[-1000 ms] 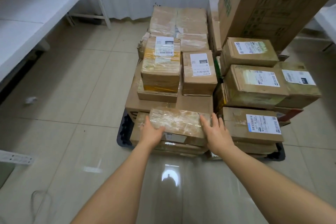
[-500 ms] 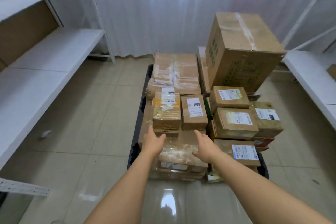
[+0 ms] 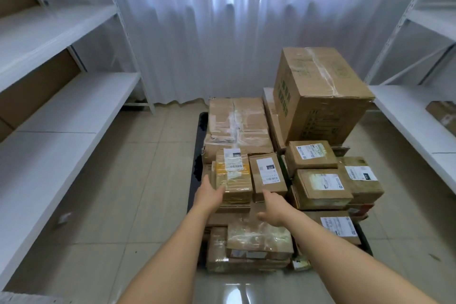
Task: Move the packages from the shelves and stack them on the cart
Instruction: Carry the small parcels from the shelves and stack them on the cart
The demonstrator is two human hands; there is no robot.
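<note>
STEP: tape-wrapped package (image 3: 259, 237) is set at the cart's (image 3: 201, 131) near edge, atop the stack | GRIP: left hand (image 3: 208, 192) and right hand (image 3: 271, 210) are held open above the stack, nothing gripped | NEXT: another package (image 3: 444, 113) is to be fetched from the right shelf (image 3: 407, 116).

Cart (image 3: 202, 121): one, black. Cardboard packages (image 3: 269, 174) stacked on it: about a dozen visible, exact count uncertain, lower ones partly hidden. One large box (image 3: 318, 96) among them. Shelving units: two, left (image 3: 61, 111) and right (image 3: 414, 116). Hands: two, left hand (image 3: 208, 195), right hand (image 3: 272, 208).
</note>
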